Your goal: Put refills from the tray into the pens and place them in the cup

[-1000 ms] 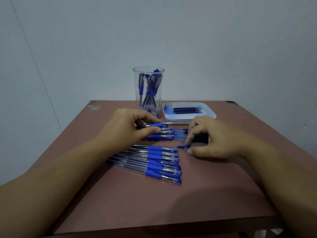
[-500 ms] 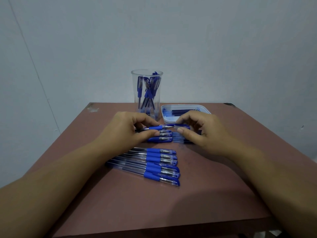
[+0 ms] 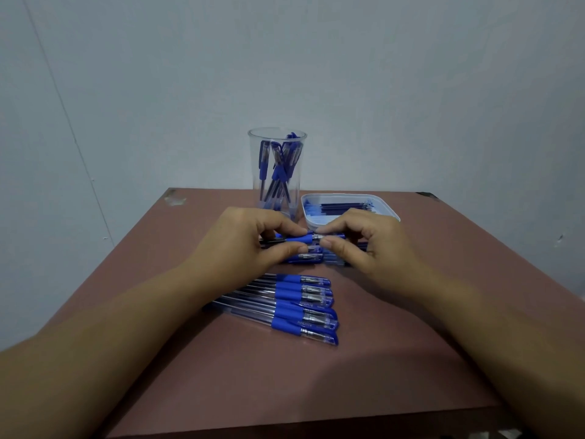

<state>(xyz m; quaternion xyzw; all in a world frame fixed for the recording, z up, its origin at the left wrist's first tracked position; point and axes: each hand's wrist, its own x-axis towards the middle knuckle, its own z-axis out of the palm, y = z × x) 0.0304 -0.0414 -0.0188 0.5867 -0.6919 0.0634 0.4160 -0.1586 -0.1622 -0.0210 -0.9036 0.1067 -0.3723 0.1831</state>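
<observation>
Left hand (image 3: 250, 248) pinches pen (image 3: 297, 239) by its grip, level; right hand (image 3: 367, 245), at 3 o'clock, pinches cap (image 3: 337, 236), I judge for straight capping.

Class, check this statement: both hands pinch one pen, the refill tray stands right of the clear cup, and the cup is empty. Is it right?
One thing is wrong: the cup is not empty. The head view shows several blue pens standing in it. The rest holds: the left hand and right hand pinch one pen, and the tray stands right of the cup.
</observation>
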